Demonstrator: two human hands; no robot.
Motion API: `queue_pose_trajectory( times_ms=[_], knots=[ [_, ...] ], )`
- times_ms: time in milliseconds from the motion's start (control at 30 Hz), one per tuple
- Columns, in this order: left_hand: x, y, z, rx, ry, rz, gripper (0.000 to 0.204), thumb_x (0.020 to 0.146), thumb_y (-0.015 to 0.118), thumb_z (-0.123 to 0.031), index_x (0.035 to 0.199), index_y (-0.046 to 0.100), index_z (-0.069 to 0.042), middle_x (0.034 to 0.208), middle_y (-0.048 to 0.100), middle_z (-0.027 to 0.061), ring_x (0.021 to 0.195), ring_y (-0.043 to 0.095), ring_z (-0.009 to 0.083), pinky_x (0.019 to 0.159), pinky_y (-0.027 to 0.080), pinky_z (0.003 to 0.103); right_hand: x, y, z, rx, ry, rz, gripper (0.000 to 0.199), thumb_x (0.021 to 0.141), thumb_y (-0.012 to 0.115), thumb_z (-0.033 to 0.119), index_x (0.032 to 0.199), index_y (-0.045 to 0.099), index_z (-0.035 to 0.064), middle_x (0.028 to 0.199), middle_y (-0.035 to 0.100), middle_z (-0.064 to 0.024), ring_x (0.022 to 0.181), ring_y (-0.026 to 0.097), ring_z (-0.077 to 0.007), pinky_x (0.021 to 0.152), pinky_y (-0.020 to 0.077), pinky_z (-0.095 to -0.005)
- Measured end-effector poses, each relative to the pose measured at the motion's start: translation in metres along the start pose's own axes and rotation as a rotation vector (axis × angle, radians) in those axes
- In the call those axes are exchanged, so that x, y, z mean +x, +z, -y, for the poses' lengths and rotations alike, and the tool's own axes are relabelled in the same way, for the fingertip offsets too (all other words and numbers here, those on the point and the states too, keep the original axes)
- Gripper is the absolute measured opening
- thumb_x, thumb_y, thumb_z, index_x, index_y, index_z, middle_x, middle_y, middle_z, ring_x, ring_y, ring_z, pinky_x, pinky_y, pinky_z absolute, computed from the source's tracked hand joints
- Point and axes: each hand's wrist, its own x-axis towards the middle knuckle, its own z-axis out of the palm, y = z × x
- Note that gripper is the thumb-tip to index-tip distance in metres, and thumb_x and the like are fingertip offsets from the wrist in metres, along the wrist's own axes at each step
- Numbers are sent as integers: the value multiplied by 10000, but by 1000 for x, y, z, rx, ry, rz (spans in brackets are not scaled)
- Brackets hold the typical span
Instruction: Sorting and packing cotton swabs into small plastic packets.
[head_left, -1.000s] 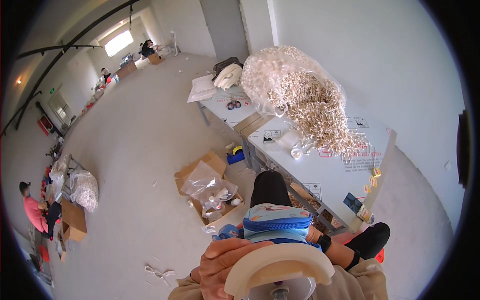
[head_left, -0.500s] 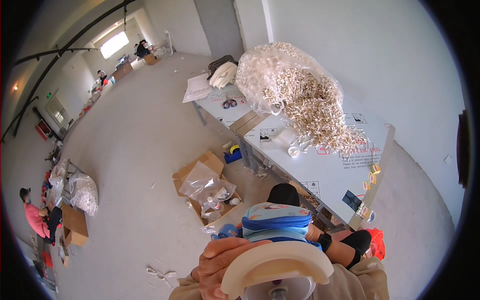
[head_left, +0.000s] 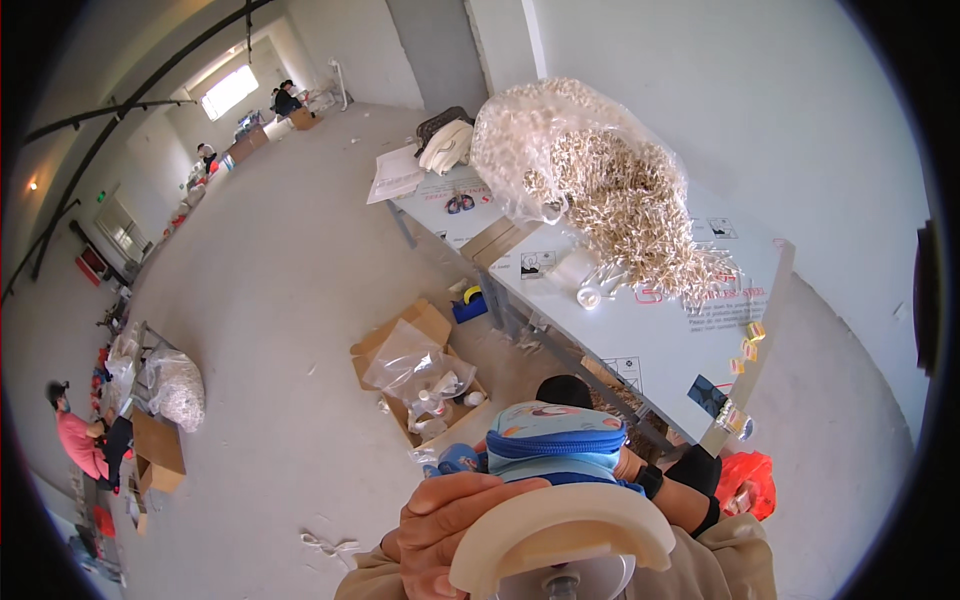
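Observation:
My left hand [head_left: 450, 525] is curled at the left end of a cream-coloured curved piece [head_left: 560, 525], its fingers bent behind the rim. Part of a clear, bowl-like thing [head_left: 600, 572] shows under that rim, cut off by the lower edge. Just beyond stands a light-blue zippered pouch [head_left: 555, 425] with a printed top and dark-blue zip. From the right, my right forearm [head_left: 685, 500], with a black band at the wrist, reaches behind the pouch. My right hand and its fingers are hidden there.
Ahead, a metal-topped table [head_left: 620, 310] bears a big plastic bag [head_left: 570, 130] spilling cotton swabs [head_left: 630, 200]. An open carton [head_left: 430, 330] with plastic bags and bottles lies on the floor. A red bag [head_left: 748, 482] sits at right. Co-workers, one in pink [head_left: 82, 440], sit further off.
The view has shifted slightly, so the scene sits a little differently. My left hand, the cream-coloured piece and the pouch keep nearly the same places relative to one another.

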Motion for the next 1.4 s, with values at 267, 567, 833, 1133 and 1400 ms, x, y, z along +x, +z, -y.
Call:
queue_pose_trajectory(
  times_ms=[267,567,833,1133,1400],
  knots=[
    [-6,15,18,-42,184,-71,572,1024,307,-388,1478,250,-46,1504,358,58,1306,424,78,1162,213,292,0,-2,0,-55,-47,27,721,896,681,326,1468,351,38,1386,527,-116,1196,551,-184,1030,441,-316],
    [1,-25,-83,210,-1005,-365,993,819,457,-716,1340,324,120,1168,592,230,959,648,252,897,514,376,-2,24,9,19,-28,-9,730,896,684,317,1478,335,47,1393,519,-121,1193,553,-184,1026,444,-314],
    [-21,-33,-73,-383,-1026,-219,599,967,447,-365,1430,322,-6,1422,437,118,1235,502,104,1088,374,335,-2,18,8,108,43,-14,727,897,683,319,1475,339,44,1373,538,-118,1163,573,-171,1004,462,-307],
    [31,-37,-52,-95,-927,13,696,837,689,-356,1343,434,49,1359,489,182,1200,536,222,1020,433,351,4,-14,2,-4,46,-77,738,866,723,287,1462,357,50,1372,535,-111,1171,567,-182,1009,458,-320],
    [35,-33,19,105,-633,254,1400,538,954,-384,1485,44,102,1432,398,252,1295,455,305,1086,343,410,16,-27,-3,-353,-139,-204,740,849,738,274,1451,367,57,1374,530,-107,1179,561,-190,1016,454,-332]
  ],
)
